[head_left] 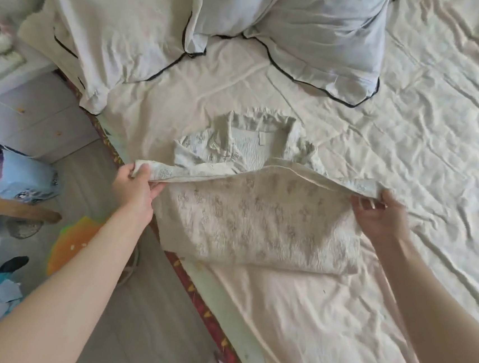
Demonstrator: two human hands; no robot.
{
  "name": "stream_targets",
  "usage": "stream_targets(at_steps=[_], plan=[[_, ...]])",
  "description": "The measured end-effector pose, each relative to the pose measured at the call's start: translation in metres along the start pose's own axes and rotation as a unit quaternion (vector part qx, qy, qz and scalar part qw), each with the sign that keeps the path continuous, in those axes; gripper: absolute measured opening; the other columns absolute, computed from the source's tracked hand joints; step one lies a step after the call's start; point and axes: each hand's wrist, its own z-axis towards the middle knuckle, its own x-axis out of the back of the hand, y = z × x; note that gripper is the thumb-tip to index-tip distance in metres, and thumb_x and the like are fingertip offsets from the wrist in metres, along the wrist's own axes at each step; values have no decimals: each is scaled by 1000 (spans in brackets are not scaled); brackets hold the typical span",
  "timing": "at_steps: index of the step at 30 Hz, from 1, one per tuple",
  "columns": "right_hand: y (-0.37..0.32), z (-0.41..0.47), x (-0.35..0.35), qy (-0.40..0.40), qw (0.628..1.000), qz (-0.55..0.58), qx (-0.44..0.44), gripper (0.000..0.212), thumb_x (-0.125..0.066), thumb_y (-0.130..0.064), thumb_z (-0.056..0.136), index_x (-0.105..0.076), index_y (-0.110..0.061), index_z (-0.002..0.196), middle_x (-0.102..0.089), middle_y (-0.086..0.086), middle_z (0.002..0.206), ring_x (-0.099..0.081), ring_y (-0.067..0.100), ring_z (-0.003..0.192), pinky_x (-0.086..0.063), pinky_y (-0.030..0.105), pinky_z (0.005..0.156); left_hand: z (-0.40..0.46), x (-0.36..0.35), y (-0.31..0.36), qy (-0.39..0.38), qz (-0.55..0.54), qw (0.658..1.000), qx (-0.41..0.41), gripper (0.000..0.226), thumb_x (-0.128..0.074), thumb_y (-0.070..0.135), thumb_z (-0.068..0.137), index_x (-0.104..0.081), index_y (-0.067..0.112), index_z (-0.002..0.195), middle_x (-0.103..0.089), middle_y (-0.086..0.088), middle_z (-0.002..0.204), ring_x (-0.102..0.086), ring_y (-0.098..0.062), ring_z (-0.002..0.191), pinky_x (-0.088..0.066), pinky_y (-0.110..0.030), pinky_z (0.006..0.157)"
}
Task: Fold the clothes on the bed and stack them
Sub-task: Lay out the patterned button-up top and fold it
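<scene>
A cream patterned shirt [258, 221] lies on the bed [321, 321] near its left edge, collar pointing toward the pillows. Its lower half is lifted and doubled over toward the collar. My left hand [137, 184] grips the left corner of that raised edge. At the right corner, my right hand [381, 215] pinches the same edge. The collar and upper chest [248, 141] still show beyond the raised fold.
Two white pillows with black piping [116, 23] [305, 32] lie at the head of the bed. The wrinkled sheet spreads wide to the right [441, 142]. Left of the bed is a wooden floor [143, 318] with a blue case [19, 174] and clutter.
</scene>
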Motion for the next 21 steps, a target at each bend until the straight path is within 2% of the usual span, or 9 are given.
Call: stream_targets(at_steps=[3,7,10,11,13,15,18,20,21], plan=[[7,41,-30,-7,1000,-18,-20,15,-41,-16,101,-52,-7,95,-58,5,100,-60,20,93,-51,36,77,39,-40,3,-13,2,1000,1,14,-51,5,96,-52,10,109,-59,-4,101,-63,-19,95,-59,-34,77],[13,84,-58,7,998,-57,-20,15,-41,-16,101,-52,-8,98,-58,3,100,-61,18,94,-54,36,72,80,-74,8,-1,-16,1000,25,28,-52,2,95,-53,-2,123,-57,-16,120,-62,-27,106,-59,-35,77],[9,107,-74,7,998,-52,-18,14,-42,-16,101,-52,-7,97,-60,3,99,-63,19,95,-56,39,70,100,-91,18,-9,-51,998,35,7,-52,1,94,-57,5,97,-61,-12,106,-66,-22,93,-58,-35,77],[7,112,-79,4,999,-49,-18,14,-43,-16,101,-53,-7,98,-61,3,101,-64,20,96,-57,39,69,105,-97,23,-13,-63,997,36,9,-52,1,94,-56,8,93,-61,-11,102,-66,-21,90,-59,-34,76],[3,124,-86,-8,999,-31,-16,12,-45,-13,99,-54,-6,101,-64,5,103,-67,21,96,-58,39,70,116,-109,30,-25,-98,994,40,8,-52,2,95,-55,9,98,-61,-11,103,-66,-21,90,-59,-33,76],[5,132,-89,-29,997,-64,-12,13,-44,-10,98,-55,-8,103,-64,4,106,-66,20,99,-57,37,77,124,-119,29,-42,-107,992,60,19,-49,5,98,-53,5,116,-60,-12,110,-67,-21,91,-57,-35,83],[17,140,-86,-39,987,-157,-13,23,-42,-16,100,-52,-11,119,-60,-1,114,-60,21,110,-50,40,93,124,-126,10,-82,-32,991,101,40,-45,12,100,-37,5,139,-52,-11,131,-59,-25,112,-48,-39,98],[30,143,-84,-13,967,-253,4,35,-41,-18,101,-43,-8,134,-57,3,119,-56,24,113,-49,39,94,119,-124,-8,-90,70,992,60,40,-47,12,99,-39,4,137,-51,-10,130,-54,-25,120,-45,-38,103],[38,142,-83,5,940,-338,37,37,-42,-18,101,-44,-5,135,-57,6,119,-57,24,110,-50,36,90,114,-121,-16,-96,150,984,5,35,-47,13,98,-44,4,132,-52,-9,128,-52,-24,122,-44,-36,103]])
